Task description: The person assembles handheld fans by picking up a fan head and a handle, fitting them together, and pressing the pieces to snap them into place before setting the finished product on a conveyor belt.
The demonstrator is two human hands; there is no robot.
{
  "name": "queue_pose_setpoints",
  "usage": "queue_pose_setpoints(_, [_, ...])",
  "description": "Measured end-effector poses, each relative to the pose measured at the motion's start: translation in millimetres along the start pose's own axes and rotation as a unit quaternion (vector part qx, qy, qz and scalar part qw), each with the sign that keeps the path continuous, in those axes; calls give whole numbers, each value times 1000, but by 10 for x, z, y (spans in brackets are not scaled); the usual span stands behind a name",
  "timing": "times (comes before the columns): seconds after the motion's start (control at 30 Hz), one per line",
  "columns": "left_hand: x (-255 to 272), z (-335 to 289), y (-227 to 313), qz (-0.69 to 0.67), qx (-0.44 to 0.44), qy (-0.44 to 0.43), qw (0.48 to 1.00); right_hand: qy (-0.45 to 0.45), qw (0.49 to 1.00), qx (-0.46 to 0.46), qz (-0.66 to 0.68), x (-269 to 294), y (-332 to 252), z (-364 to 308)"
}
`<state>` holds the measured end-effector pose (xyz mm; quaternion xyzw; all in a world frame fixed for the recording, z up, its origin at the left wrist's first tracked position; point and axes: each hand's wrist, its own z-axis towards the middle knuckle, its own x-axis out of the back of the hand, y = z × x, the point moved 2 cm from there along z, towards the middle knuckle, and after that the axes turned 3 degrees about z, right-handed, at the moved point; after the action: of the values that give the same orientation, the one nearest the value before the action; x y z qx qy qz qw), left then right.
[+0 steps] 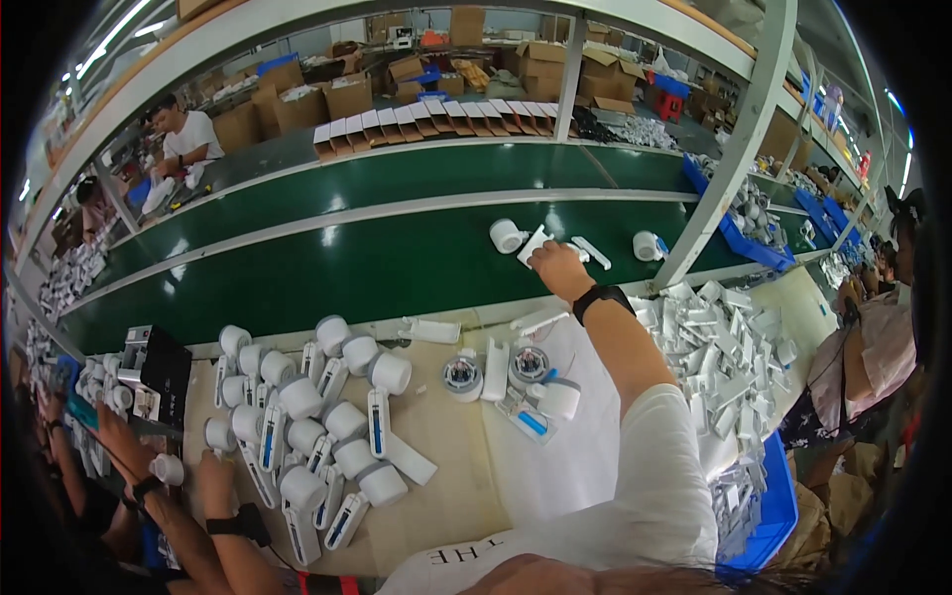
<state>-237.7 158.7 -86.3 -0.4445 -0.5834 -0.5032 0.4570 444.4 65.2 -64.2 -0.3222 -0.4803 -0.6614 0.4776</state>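
My right hand (560, 271), in a black wristband, reaches over the green conveyor belt (397, 253). Its fingers are closed on a flat white plastic piece (534, 244). Just left of that lies a white round-headed unit (505, 236); a narrow white strip (592, 252) is to the right. At the lower left, my left hand (215, 481), with a black strap and a cord at the wrist, is beside a white round head (219, 433). Its fingers are too small and hidden to read. Many white cylindrical heads on flat arms (299, 397) cover the worktop nearby.
Two open round heads (462, 375) show inner parts mid-table. White plastic parts (719, 347) heap up at right, above a blue bin (778, 501). A metal post (729, 149) rises near my right arm. A black box (157, 377) and a co-worker's hand (117, 436) are at left.
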Motion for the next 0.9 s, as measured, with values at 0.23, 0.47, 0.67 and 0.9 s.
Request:
queue_pose_setpoints(0.23, [701, -438, 916, 77, -222, 367, 900, -52, 997, 20, -47, -554, 70, 431])
queue_pose_setpoints(0.47, [538, -706, 2310, -486, -347, -309, 740, -64, 997, 19, 43, -512, 230, 471])
queue_pose_setpoints(0.67, [61, -800, 3163, -558, -212, -542, 591, 105, 906, -49, 408, 482, -252, 354])
queue_pose_setpoints(0.9, [2, -1247, 3491, -663, -87, -588, 456, 43, 562, -65, 824, 1831, -1385, -505])
